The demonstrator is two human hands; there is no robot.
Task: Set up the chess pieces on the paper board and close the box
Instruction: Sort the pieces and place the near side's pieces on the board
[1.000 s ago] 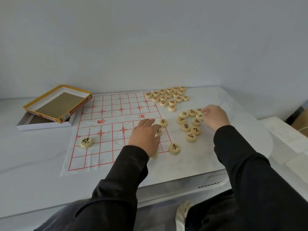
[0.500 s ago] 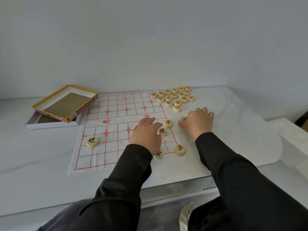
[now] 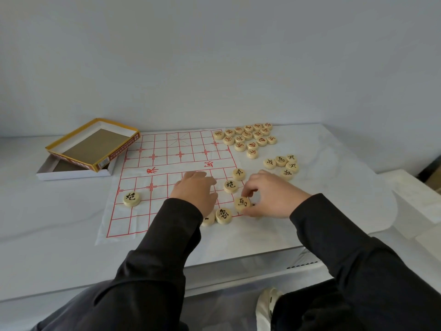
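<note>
At the left of the white counter [image 3: 47,223], the box [image 3: 90,149] sits open, its yellow half propped on the white one, beside the paper board [image 3: 167,163]. On the board the left grip [image 3: 194,191] rests flat, fingers relaxed and holding nothing. The right grip [image 3: 274,197] pinches a black horse piece [image 3: 242,203] at the near right corner, with red pieces [image 3: 248,138] clustered beyond.

sixteen red-lettered pieces [image 3: 252,145], twelve visible black-lettered pieces [image 3: 131,199], one paper board [image 3: 167,151], two box halves [image 3: 71,174]
</note>
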